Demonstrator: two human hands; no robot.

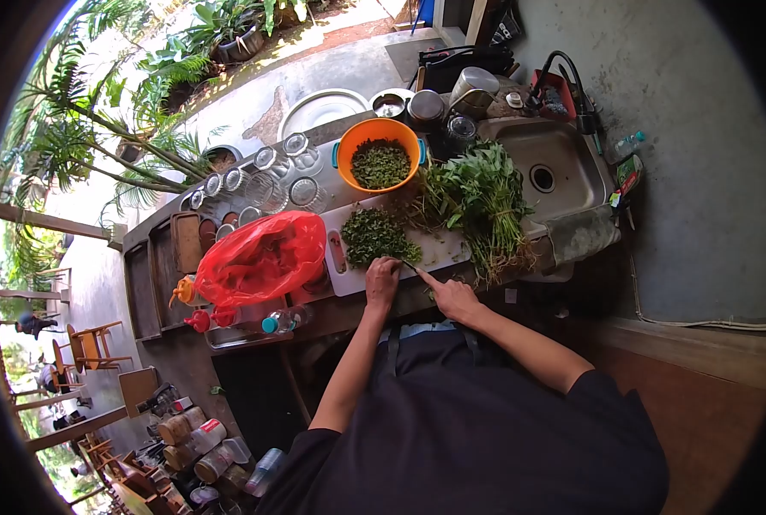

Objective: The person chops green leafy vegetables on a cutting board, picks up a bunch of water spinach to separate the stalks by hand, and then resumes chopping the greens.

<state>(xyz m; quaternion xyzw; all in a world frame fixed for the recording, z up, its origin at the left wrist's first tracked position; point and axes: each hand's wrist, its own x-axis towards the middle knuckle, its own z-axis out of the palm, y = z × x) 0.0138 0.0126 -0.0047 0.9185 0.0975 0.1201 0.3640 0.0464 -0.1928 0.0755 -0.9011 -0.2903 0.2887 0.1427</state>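
Note:
My left hand (383, 279) is at the front edge of the white cutting board (355, 282), fingers curled beside a pile of chopped green leaves (373, 239). What those fingers hold is too small to make out. My right hand (454, 299) grips a knife (410, 267), index finger stretched along it; only a short dark stretch of the blade shows, pointing toward my left hand. To the right of the pile, a large bunch of leafy greens with roots (490, 202) lies across the board's end. Behind the board, an orange colander (357, 137) contains more chopped leaves.
A red plastic bag (263, 257) sits left of the board, near a bottle with a teal cap (285, 321). Upturned glass jars (306, 194) stand behind it. At right is a metal sink (572, 163). Metal canisters (426, 107) stand at the back.

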